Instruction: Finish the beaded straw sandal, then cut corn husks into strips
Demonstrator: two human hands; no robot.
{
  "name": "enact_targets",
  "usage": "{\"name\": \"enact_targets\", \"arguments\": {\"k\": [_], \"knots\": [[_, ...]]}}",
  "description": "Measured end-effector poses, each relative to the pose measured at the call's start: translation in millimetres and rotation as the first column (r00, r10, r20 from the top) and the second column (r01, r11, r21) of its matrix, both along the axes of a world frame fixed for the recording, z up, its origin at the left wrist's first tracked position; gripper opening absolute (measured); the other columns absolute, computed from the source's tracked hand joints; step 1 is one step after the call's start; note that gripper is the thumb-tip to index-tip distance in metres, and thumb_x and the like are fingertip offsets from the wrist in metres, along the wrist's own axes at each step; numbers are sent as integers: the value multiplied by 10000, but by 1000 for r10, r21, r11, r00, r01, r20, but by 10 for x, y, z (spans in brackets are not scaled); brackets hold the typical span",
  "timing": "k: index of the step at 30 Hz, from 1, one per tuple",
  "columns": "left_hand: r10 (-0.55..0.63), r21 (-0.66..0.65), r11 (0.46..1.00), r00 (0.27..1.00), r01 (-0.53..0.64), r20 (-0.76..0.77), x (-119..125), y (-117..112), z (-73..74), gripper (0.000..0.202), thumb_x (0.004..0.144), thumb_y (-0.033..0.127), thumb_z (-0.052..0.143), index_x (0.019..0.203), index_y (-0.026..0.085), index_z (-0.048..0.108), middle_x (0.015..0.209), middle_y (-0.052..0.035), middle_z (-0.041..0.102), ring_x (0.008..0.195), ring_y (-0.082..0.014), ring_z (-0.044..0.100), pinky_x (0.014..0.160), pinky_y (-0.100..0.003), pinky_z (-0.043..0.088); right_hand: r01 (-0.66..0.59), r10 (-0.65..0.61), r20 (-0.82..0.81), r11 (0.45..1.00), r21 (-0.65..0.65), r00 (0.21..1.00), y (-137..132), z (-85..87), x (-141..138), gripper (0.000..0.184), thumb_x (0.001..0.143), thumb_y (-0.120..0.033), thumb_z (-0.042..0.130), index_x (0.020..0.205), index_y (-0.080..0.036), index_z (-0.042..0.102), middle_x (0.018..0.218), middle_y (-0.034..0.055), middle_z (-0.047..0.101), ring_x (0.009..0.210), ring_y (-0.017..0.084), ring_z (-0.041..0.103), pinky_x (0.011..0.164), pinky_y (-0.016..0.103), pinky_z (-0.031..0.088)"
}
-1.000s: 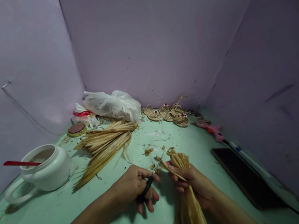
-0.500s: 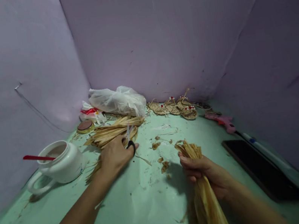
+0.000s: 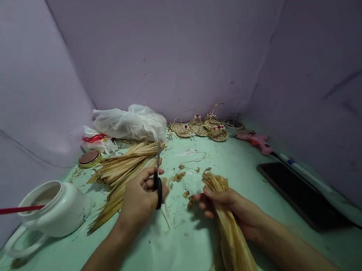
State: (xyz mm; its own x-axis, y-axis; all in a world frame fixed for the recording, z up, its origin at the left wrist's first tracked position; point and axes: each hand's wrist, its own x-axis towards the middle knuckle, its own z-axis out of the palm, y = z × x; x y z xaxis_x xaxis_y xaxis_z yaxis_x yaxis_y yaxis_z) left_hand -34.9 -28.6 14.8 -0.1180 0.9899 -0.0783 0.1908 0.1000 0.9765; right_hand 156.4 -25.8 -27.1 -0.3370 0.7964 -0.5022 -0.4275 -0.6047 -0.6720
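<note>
My left hand point(image 3: 139, 198) is closed around black-handled scissors point(image 3: 157, 178) whose blades point up and away, and a thin dry strip hangs below its fingers. My right hand point(image 3: 230, 208) grips a bundle of dried straw-coloured leaves point(image 3: 232, 242); their cut ends stick up past my thumb. Both hands hover over the pale green table point(image 3: 173, 257), a short gap between them. Small leaf scraps point(image 3: 181, 179) lie on the table ahead of my hands.
A pile of long dried leaves point(image 3: 122, 170) lies left of centre, a white pot point(image 3: 55, 212) with a red stick point(image 3: 9, 211) farther left. At the back are a plastic bag point(image 3: 128, 123), a round tin point(image 3: 88, 158) and woven straw pieces point(image 3: 201, 130). On the right lie a pink glue gun point(image 3: 254, 140) and a dark phone point(image 3: 300, 196).
My left hand took the scissors away from the bundle to the leaf pile, then drew back toward the bundle with a thin strip. The right hand kept its hold.
</note>
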Motion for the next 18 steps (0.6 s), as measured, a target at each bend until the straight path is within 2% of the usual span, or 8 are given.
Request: {"name": "enact_targets", "arguments": {"k": [2,4,8,12,18], "knots": [[-47,-30,998,997,49,57,157,-163,28,460,505,237,678,925,127,525,584,35,560,536,-99,513,522,-191,405,-55,56,-61,998,15,997,-20,-31,-32,193,656,-188,708,793,-80,625,767,90,671,643,130,636,551,193,530],[-129,-49,990,988,134,83,279,-284,-8,418,534,233,671,913,132,526,609,22,572,580,-110,541,560,-194,425,-68,71,-112,997,35,991,-35,-55,-50,207,652,-179,711,815,-82,626,786,88,681,680,138,646,600,211,533],[-317,10,948,947,317,40,382,-411,-204,298,643,211,615,928,149,553,760,-12,610,724,-128,569,657,-193,436,8,-4,-172,1000,25,985,-34,-58,-44,244,586,-143,740,794,-105,618,789,75,696,670,150,653,654,258,528],[-414,30,909,908,416,-59,407,-479,-365,254,683,136,539,932,159,581,751,-1,598,683,-114,523,633,-192,421,96,-95,-209,995,-7,973,-11,-14,-24,263,535,-98,757,741,-128,596,813,63,703,705,161,660,706,300,523],[-433,-6,900,892,436,-126,429,-512,-396,295,659,92,526,935,165,601,708,18,589,636,-99,490,592,-182,395,122,-115,-177,992,28,977,-11,73,-6,317,514,-89,756,746,-149,549,771,42,698,567,142,640,530,263,514]]}}
